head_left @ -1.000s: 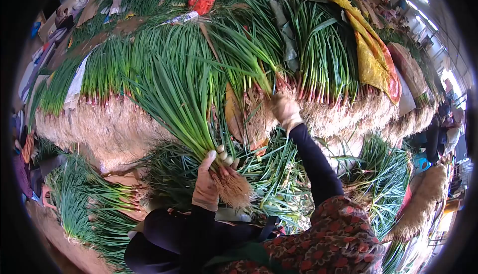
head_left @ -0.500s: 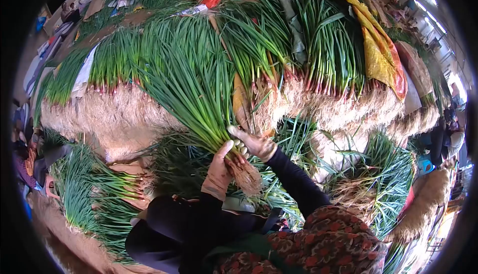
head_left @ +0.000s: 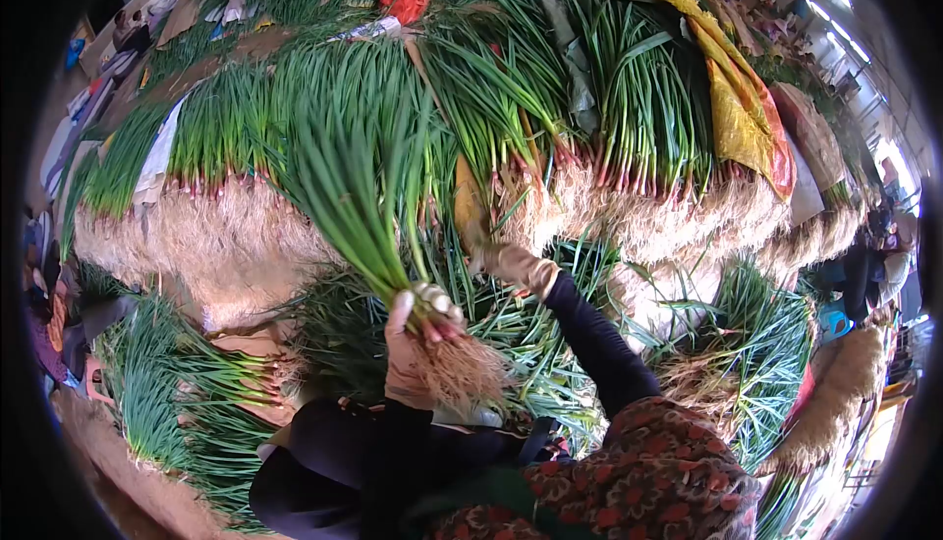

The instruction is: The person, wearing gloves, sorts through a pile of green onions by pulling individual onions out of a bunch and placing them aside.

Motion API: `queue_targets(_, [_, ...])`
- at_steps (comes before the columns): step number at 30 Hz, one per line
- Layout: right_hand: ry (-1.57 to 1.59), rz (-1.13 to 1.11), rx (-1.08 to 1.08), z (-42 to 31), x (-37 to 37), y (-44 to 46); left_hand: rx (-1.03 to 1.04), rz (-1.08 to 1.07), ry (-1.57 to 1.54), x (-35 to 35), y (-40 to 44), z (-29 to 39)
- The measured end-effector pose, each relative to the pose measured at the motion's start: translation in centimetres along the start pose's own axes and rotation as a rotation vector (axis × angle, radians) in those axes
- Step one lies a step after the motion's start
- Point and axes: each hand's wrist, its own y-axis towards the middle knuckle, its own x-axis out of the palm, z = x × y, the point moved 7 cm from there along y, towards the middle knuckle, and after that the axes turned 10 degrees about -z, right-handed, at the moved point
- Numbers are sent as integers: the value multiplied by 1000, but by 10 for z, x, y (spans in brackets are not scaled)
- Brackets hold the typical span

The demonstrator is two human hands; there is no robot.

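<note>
My gloved left hand is wrapped round a bunch of green onions, just above the pale roots. The long leaves fan up and to the left; the roots hang to the right of the hand. To the right of the bunch, my gloved right hand is off it, over loose leaves and below a small stack of onions. Its fingers are blurred, so their spread and anything between them cannot be made out.
Rows of onions with matted roots span the far side. A yellow and orange sack lies at the right, a red bag at the back. Loose leaves cover the ground. People sit at the far right.
My right hand went from the stack to the held bunch, then moved off it up and to the right. The left hand with the bunch has shifted slightly left since half a second ago.
</note>
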Motion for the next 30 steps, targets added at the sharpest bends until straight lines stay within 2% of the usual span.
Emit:
queue_targets(1, [-172, -332, -127, -5, 20, -12, 27, -84, -79, 4, 1, 7])
queue_targets(2, [194, -368, -92, 8, 7, -27, -25, -144, 19, -3, 5, 11])
queue_targets(3, [557, -392, -55, 29, -8, -38, -26, -113, 24, -13, 9, 10])
queue_targets(4, [348, -64, 166, 78, -40, -41, -29, -81, 31, -21, 10, 9])
queue_targets(5, [195, 192, 389, 94, -86, -43, -32, -48, 41, -25, 11, 8])
queue_targets(6, [99, 436, 626, 105, -129, -52, -15, 89, 39, -20, 12, 3])
queue_targets(7, [68, 611, 874, 83, -182, -61, -70, 81, 47, -23, 14, -1])
queue_targets(9, [-431, 342, 1129, 140, -171, -65, -177, 64, 66, -35, 14, -8])
queue_targets(10, [-460, 232, 1034, 143, -162, -57, -181, 6, 101, -31, 14, -6])
queue_targets(11, [-337, 130, 1013, 150, -145, -53, -171, 14, 116, -31, 16, -6])
queue_targets(13, [-56, 228, 859, 59, -151, -36, -146, 41, 139, -29, 17, -8])
queue_targets(15, [-306, 154, 648, 13, -96, -29, -192, 8, 237, -35, 19, -7])
queue_targets(16, [-301, 6, 582, -19, -62, -28, -224, -9, 287, -40, 19, -9])
queue_targets(18, [87, 30, 305, -73, -22, -35, -284, 22, 317, -60, 19, -14])
queue_targets(19, [469, 196, 87, -87, -18, -40, -281, 57, 321, -58, 17, -14])
queue_targets(20, [840, -235, 184, -69, 26, -49, -276, 94, 324, -56, 15, -15])
queue_targets(21, [858, -265, -5, -71, 16, -46, -271, 129, 329, -54, 13, -16])
queue_targets(23, [594, -136, -103, -5, 57, -30, -284, 139, 317, -59, 12, -17])
queue_targets(24, [1066, -118, 450, -15, 21, -32, -295, 155, 311, -68, 13, -18])
queue_targets(25, [1167, -57, 571, -46, -13, -22, -310, 172, 303, -73, 13, -20])
queue_targets(27, [1455, 39, 537, -63, -4, 6, -278, 135, 303, -55, 11, -21])
queue_targets(29, [1643, 10, 728, -70, 1, 9, -197, 134, 286, -45, 10, -18])
queue_targets(30, [1747, 79, 754, -64, 22, 13, -208, 136, 344, -38, 5, -13])
